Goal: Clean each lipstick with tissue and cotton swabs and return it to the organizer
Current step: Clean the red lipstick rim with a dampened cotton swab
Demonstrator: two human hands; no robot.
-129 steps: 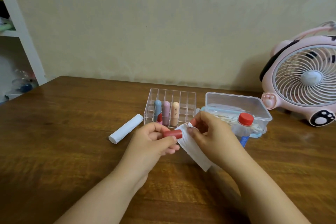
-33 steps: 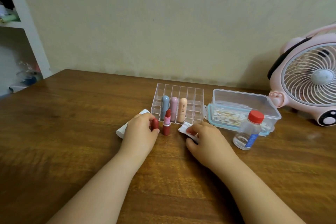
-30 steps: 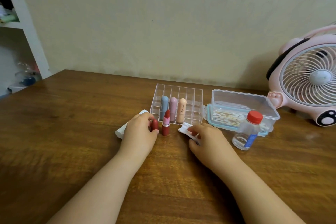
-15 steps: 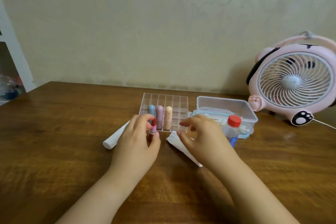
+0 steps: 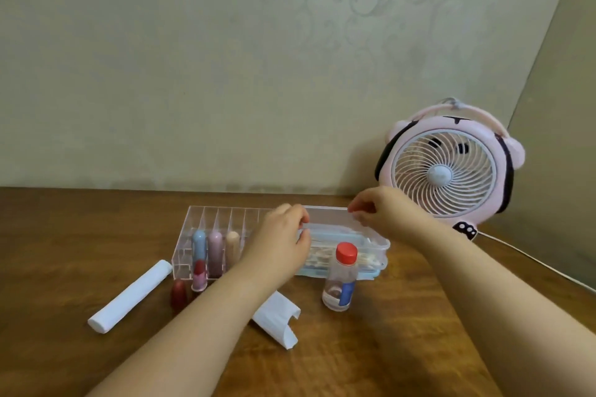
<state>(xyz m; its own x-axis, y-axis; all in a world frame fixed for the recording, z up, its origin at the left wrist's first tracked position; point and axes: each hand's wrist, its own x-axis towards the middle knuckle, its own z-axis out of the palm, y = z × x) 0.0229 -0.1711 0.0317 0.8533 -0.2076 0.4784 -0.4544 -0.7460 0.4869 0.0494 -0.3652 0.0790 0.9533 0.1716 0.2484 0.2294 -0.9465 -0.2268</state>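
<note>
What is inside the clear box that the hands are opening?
Cotton swabs lie inside the box. The left hand and a bottle cover part of it.

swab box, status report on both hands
Left hand and right hand pinch swab box lid edges. Uncapped lipstick stands outside organizer. Bottle in front.

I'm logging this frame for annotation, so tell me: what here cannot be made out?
- Head view: right part of the organizer, hidden by the left hand.
- Swab box: lid latch hidden under both hands; right hand.
- Bottle label: too small.
- Capsule lipstick print: blurred.
</note>
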